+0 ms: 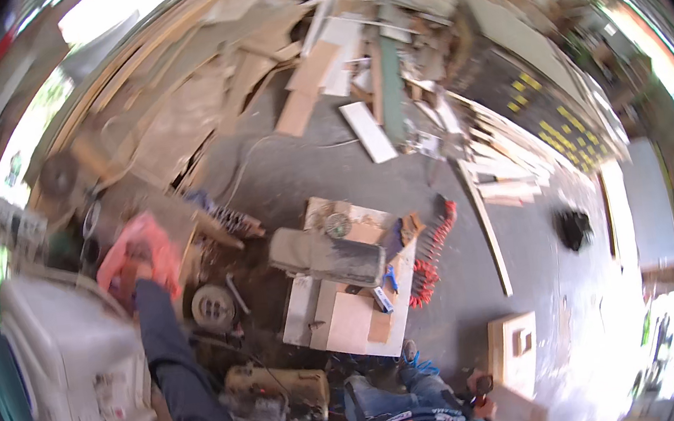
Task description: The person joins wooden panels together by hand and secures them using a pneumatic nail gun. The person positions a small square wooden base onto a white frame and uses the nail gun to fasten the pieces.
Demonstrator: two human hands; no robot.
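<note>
My left arm stretches out to the far left, and my left hand [131,282] is at a pink plastic bag [159,241], partly inside its folds. Motion blur hides the fingers, so what they hold cannot be told. Low on the right, close to my body, my right hand [484,407] is closed around a small dark thing [479,381] whose kind I cannot make out. In front of me stands a low worktable [355,329] made of boards. On it lie a grey block-like machine part or box [330,257] and a small blue-and-white box [382,299].
A white plastic container [74,348] stands beside my left arm, near a wheel [213,308]. A red coiled hose [424,279] lies right of the worktable. Scrap boards [311,89] and wood strips [506,162] cover the far floor. A wooden box [512,348] stands near my right hand.
</note>
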